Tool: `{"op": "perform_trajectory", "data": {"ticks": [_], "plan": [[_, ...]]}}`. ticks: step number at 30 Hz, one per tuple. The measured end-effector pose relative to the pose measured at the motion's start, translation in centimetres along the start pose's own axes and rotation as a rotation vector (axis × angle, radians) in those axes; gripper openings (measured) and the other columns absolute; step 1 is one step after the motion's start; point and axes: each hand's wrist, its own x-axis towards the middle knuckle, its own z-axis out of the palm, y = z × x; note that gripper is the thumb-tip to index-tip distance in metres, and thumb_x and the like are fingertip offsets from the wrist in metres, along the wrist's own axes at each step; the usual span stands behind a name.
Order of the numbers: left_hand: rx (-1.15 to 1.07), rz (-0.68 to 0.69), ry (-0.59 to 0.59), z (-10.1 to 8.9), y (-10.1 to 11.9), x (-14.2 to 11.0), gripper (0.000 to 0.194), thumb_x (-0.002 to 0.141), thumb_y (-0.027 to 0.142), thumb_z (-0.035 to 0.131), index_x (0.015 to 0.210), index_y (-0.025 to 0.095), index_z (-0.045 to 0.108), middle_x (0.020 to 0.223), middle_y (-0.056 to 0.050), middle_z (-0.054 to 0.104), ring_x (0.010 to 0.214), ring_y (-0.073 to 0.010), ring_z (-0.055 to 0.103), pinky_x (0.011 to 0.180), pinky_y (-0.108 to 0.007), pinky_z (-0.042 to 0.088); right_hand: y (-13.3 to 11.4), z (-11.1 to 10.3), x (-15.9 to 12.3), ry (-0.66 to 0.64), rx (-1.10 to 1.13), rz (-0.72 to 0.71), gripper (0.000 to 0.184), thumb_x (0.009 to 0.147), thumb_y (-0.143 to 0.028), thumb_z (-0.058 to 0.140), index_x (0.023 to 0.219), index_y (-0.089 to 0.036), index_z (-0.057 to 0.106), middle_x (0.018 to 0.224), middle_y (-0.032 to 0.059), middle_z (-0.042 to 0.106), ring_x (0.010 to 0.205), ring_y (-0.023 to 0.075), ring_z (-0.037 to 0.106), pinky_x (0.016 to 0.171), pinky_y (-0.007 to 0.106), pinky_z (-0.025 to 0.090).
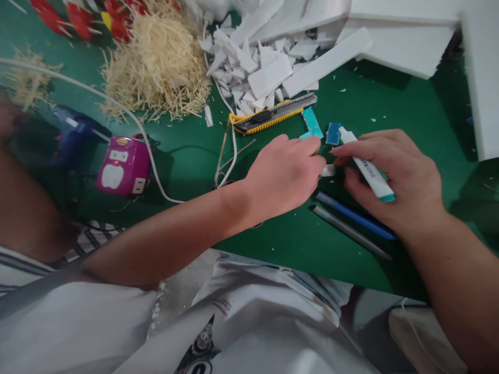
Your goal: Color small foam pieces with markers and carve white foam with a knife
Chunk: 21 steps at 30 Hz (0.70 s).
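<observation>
So, right hand (405,171): it gripped a white tube (368,169) between thumb and fingers, nozzle toward eleven o'clock, close to a small blue piece (333,134).
Left hand (288,169): its fingers were curled at the right hand's nine o'clock; a small white piece (328,170) showed by the fingertips, whether pinched I could not tell.
Teal piece (312,123): it lay at the left hand's one o'clock, near the fingers.
Yellow cutter (268,117): it lay at the left hand's twelve o'clock, just beside the white scraps (270,75).
Blue stick (351,212) and grey stick (351,233): they lay at its four o'clock.
Pink adapter (123,169): it sat at its nine o'clock.
</observation>
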Motion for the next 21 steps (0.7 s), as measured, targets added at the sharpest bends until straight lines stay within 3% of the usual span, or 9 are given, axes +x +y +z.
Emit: {"op": "perform_trajectory", "data": {"ticks": [13,21], "plan": [[0.035,0.033,0.041,0.6,0.0,-0.4,0.038,0.107,0.014,0.041,0.11,0.017,0.079,0.11,-0.009,0.072,0.095,-0.0226,0.07,0.082,-0.036,0.051,0.5,-0.1,-0.2,-0.059,-0.021,-0.032,0.044,0.092,-0.006,0.063,0.124,-0.035,0.068,0.1,-0.0019,0.081,0.099,0.0222,0.074,0.091,0.039,0.06],[0.042,0.06,0.051,0.9,0.0,-0.2,0.035,0.105,0.011,0.042,0.103,0.016,0.077,0.108,-0.011,0.07,0.1,-0.0252,0.07,0.083,-0.037,0.053,1.5,0.4,-0.1,-0.105,-0.008,-0.084,0.051,0.083,-0.002,0.062,0.122,-0.033,0.063,0.097,-0.0003,0.076,0.092,0.0238,0.07,0.084,0.039,0.057]]}}
